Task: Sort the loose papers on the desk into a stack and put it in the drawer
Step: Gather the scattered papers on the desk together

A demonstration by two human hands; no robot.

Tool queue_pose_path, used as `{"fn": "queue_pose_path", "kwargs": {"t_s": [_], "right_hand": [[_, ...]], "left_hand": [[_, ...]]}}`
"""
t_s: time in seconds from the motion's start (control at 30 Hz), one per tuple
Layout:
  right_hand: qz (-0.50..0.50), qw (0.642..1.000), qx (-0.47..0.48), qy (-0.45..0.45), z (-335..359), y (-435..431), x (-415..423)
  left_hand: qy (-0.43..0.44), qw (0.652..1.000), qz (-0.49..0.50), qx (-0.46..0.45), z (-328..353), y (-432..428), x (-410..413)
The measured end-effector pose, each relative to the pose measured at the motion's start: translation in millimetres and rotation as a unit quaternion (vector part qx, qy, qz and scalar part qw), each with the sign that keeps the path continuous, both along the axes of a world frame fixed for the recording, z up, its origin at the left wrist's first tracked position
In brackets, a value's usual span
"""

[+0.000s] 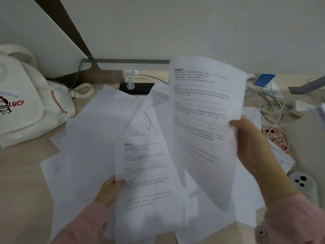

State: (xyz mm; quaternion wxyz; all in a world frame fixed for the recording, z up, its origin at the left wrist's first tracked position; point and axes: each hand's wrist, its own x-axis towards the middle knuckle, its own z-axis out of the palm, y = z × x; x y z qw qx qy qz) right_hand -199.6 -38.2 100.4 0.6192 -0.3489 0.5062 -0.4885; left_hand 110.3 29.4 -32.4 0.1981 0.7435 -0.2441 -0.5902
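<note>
Inspecting the head view, we find both hands raised over the desk point(22, 182), each holding one page.

Left hand point(110, 190): comes in from the lower left in a pink sleeve point(84, 224), wrist angled up and to the right. Its thumb lies on top of a printed sheet point(146, 173) at that sheet's left edge. The fingers are underneath and hidden, so we read it as a pinch. The sheet sits low, roughly flat, with its near end blurred.

Right hand point(249, 143): forearm comes in from the lower right and the hand is lifted higher. It grips the right edge of a second printed sheet point(202, 111) with the thumb on the printed face; the other fingers are behind the page. This sheet stands nearly upright, its top curling back twd the wall, and its lower part overlaps the left-hand sheet.

Loose papers point(91, 138) — unsorted, spread across the desk centre at mixed angles and overlapping, some printed and some blank side up. They run under both held sheets.

Other items: canvas bag point(26, 103) at far left, marked "LUCY", with its corner just beside the paper spread. A black power strip point(137, 88) sits at the rear, with a tangle of cables point(270, 103) at rear right. To the right of the hand lies a pink-cased phone point(276, 138) on a page, and nearer us a white-cased phone point(304, 184) — both camera side up.
</note>
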Motion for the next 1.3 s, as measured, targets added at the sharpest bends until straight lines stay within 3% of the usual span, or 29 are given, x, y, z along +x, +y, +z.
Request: {"fn": "queue_pose_path", "kwargs": {"t_s": [0.07,0.13,0.3,0.43,0.53,0.67,0.8,0.93,1.03,1.13,1.3], "right_hand": [[0.013,0.997,0.043,-0.058,4,1,5],[0.023,0.996,0.078,-0.043,-4,5,15],[0.031,0.969,0.178,0.169,-60,22,44],[0.043,0.945,0.230,0.231,-93,35,69],[0.046,0.933,0.233,0.272,-112,42,83],[0.056,0.933,0.233,0.269,-124,49,91],[-0.041,0.930,0.237,0.279,-133,58,70],[-0.137,0.892,0.248,0.353,-142,67,12],[-0.171,0.841,0.287,0.426,-146,77,-35],[-0.164,0.786,0.326,0.499,-145,87,-73],[-0.101,0.754,0.318,0.566,-158,96,-100]], "left_hand": [[0.003,1.000,-0.013,0.012,-2,-5,3],[0.024,1.000,-0.005,0.019,-1,-11,3],[0.070,0.994,0.066,0.053,-4,-25,8],[0.089,0.991,0.044,0.084,-10,-28,14],[0.118,0.992,-0.006,0.053,-6,-29,13],[0.075,0.995,-0.064,-0.011,-8,-22,9],[0.047,0.995,-0.087,-0.027,-9,-18,9],[0.043,0.996,-0.070,-0.046,-14,-17,4],[0.050,0.996,-0.044,-0.051,-15,-16,-1],[0.071,0.996,0.008,-0.045,-12,-11,-13],[0.079,0.993,0.080,-0.047,-17,-1,-38]]}}
